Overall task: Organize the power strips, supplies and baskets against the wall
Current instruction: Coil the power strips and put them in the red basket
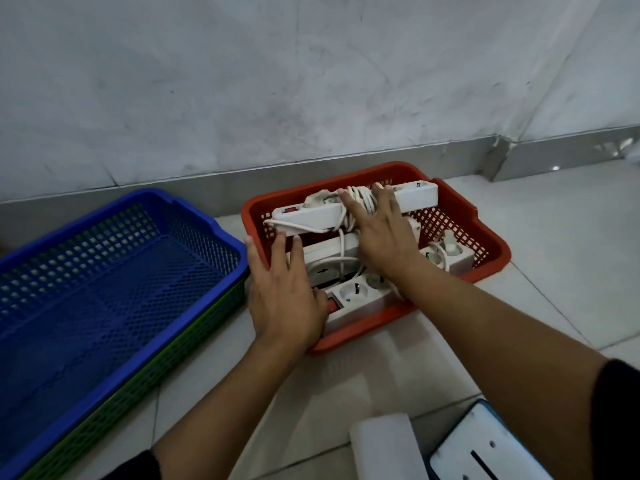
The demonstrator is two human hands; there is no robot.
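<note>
A red plastic basket (pixel 460 206) sits on the floor by the wall and holds several white power strips. The top strip (pixel 419 195) lies across the basket's far rim with its cord wound around its middle. My right hand (pixel 377 233) is wrapped over that cord bundle, gripping the top strip. My left hand (pixel 284 292) rests flat, fingers spread, over the basket's near left corner and a strip with a red switch (pixel 360 296). Another strip with a plug (pixel 450 254) lies at the basket's right side.
An empty blue basket (pixel 114 289) nested in a green basket (pixel 145 382) stands on the left, touching the red one. A white box (pixel 384 445) and a white, blue-edged object (pixel 485 448) lie at the bottom right. Grey wall and skirting run behind.
</note>
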